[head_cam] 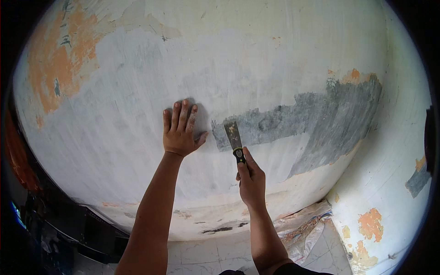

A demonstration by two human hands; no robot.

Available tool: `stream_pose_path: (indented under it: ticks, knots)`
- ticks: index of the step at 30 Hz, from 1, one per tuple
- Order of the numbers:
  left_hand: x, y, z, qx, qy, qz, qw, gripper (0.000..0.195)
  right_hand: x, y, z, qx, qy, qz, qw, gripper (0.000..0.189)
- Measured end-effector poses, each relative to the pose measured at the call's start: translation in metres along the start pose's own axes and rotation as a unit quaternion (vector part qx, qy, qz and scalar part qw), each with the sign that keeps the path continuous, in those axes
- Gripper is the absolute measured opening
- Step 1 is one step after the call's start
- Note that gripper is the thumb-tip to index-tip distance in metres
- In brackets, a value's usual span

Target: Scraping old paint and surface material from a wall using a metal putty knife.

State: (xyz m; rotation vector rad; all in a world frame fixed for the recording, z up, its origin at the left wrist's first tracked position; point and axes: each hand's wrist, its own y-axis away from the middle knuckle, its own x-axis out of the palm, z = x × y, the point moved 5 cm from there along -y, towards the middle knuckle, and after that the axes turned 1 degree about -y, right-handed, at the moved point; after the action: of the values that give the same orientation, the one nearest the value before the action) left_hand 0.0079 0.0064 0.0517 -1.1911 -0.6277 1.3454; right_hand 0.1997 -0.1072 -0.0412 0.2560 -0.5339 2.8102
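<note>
My left hand (pixel 180 132) lies flat on the pale wall (pixel 137 86), palm to the surface, with white dust on its fingers. To the right of it, my right hand (pixel 251 178) grips a putty knife (pixel 240 154) by its black and yellow handle. The knife's blade points up the wall and overlaps the left part of a bare grey patch (pixel 275 122); whether the edge presses on the wall cannot be told. That patch runs right and widens near the corner. Orange areas (pixel 56 75) show where the coating is gone at the upper left.
A second wall (pixel 385 172) with flaked spots meets this one at the right. Crumpled sacks (pixel 302 227) lie on the tiled floor (pixel 202 254) by the corner. Dark furniture or equipment (pixel 92 227) stands at the lower left, close to the wall.
</note>
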Motion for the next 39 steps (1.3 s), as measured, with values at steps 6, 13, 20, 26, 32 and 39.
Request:
stream_pose_path:
  ticks: [6, 13, 20, 26, 32, 39]
  knots:
    - [0.001, 0.0, 0.0, 0.009, -0.016, -0.002, 1.0, 0.084, 0.001, 0.0, -0.004, -0.003, 0.014, 0.017, 1.0, 0.051]
    - [0.002, 0.0, -0.001, 0.0, -0.002, -0.006, 1.0, 0.085, -0.001, 0.005, -0.009, 0.009, 0.024, 0.021, 0.999, 0.051]
    - [0.0, 0.0, 0.001, 0.002, -0.001, -0.017, 1.0, 0.082, 0.01, 0.006, -0.001, 0.02, -0.003, 0.018, 1.0, 0.051]
    - [0.0, -0.002, -0.001, 0.002, 0.003, -0.003, 1.0, 0.083, 0.004, 0.003, 0.009, 0.004, -0.023, 0.019, 1.0, 0.05]
    - [0.001, 0.0, -0.001, -0.004, -0.001, -0.002, 1.0, 0.085, 0.003, -0.002, 0.008, -0.033, -0.008, 0.016, 0.999, 0.049]
    - [0.0, -0.001, 0.001, -0.001, 0.003, -0.011, 1.0, 0.084, 0.004, -0.003, 0.007, -0.018, 0.019, 0.02, 0.999, 0.051]
